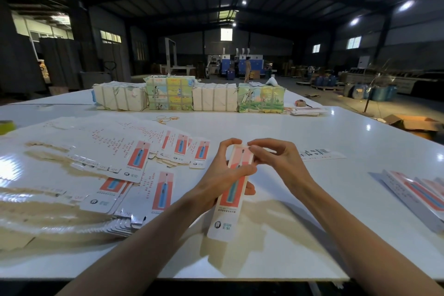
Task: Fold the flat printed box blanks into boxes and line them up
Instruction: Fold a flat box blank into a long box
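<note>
A long narrow printed box (230,202), white with a red panel and a blue toothbrush picture, is held above the white table (300,235), near end toward me. My left hand (222,175) grips it round the middle, fingers curled over its top and thumb across the front. My right hand (276,158) pinches the flap at its far end. Flat printed blanks (134,163) lie fanned out in piles to the left. Several folded boxes (418,193) lie side by side at the right edge.
Strapped bundles of paper stock (189,96) stand in a row across the far side of the table. Rubber bands (165,119) lie in front of them. One flat blank (322,154) lies right of my hands. A person stands far back in the hall.
</note>
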A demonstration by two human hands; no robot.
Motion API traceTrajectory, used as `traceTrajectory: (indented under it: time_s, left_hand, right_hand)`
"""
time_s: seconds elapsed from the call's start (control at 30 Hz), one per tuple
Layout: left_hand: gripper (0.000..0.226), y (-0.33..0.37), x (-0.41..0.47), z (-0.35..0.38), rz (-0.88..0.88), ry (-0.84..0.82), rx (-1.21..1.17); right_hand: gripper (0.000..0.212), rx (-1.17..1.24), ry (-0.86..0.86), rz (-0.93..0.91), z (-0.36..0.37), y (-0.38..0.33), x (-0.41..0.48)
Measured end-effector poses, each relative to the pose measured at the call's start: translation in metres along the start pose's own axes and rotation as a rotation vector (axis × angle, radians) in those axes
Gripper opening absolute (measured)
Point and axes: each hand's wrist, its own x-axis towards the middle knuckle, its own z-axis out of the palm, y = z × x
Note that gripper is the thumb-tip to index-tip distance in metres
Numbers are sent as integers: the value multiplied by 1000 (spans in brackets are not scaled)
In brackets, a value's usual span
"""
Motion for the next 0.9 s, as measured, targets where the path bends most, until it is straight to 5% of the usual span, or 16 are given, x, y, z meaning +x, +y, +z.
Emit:
traceTrajectory:
  time_s: [0.27, 0.53, 0.9]
  left_hand:
    - [67, -7, 4, 2, -5, 36, 3]
    - [54, -12, 3, 3, -10, 22, 48]
    - [61, -11, 2, -4, -11, -59, 153]
  right_hand:
    - [8, -28, -14, 33, 1, 6, 2]
    - [8, 255, 32, 287, 8, 15, 3]
    - [5, 133, 3, 341, 0, 17, 6]
